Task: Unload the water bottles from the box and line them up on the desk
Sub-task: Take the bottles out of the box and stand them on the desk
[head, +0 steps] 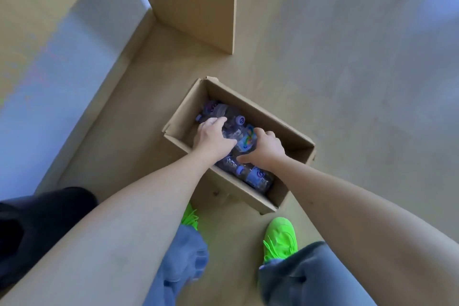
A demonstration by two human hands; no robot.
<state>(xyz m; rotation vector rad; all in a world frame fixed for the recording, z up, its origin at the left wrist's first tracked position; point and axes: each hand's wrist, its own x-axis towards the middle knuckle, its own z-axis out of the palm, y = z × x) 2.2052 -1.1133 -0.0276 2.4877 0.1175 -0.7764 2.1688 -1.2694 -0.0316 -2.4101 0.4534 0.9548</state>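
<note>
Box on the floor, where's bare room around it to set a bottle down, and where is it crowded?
Bare floor lies right of and beyond the box, up to the upright wooden panel. A strip lies left, toward the pale wall. It is crowded inside: bottles and both hands, left hand, right hand. The green shoes crowd the near side.

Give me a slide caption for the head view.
Both hands reach into the box for bottles.
</note>
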